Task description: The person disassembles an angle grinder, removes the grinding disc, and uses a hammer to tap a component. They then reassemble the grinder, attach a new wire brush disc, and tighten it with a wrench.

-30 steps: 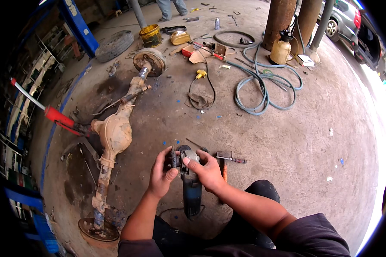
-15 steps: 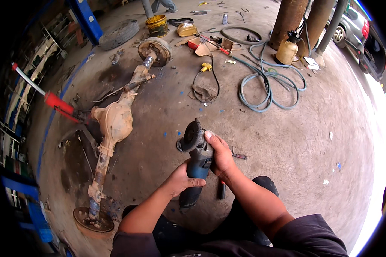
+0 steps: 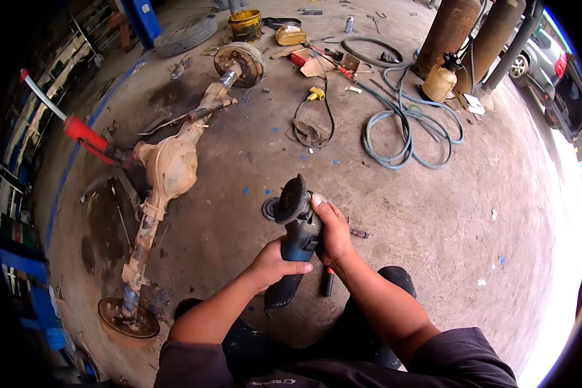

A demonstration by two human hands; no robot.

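Observation:
Between my knees I hold an angle grinder (image 3: pixel 297 239) with a dark, toothed-edge disc (image 3: pixel 293 198) at its upper end. My left hand (image 3: pixel 273 266) is wrapped round the blue and black body, its thumb lying across it. Up at the grinder's head, my right hand (image 3: pixel 332 231) grips the side, with the thumb near the disc; some of its fingers are hidden behind the tool. A dark round piece (image 3: pixel 269 208) shows just left of the disc. Below my right hand lies a red and black handle (image 3: pixel 328 281), and another handle (image 3: pixel 359 233) shows beyond the wrist.
A rusty vehicle axle (image 3: pixel 173 168) stretches along the floor at left, with a red jack (image 3: pixel 87 139) against it. Ahead lie a coiled hose (image 3: pixel 404 145), a cable with a yellow connector (image 3: pixel 315 94) and a yellow bucket (image 3: pixel 246 27). Tall cylinders (image 3: pixel 447 39) stand far right.
My view has shifted slightly, so the floor things sit a little differently in the picture. Both hands keep their grip on the angle grinder, which has barely moved.

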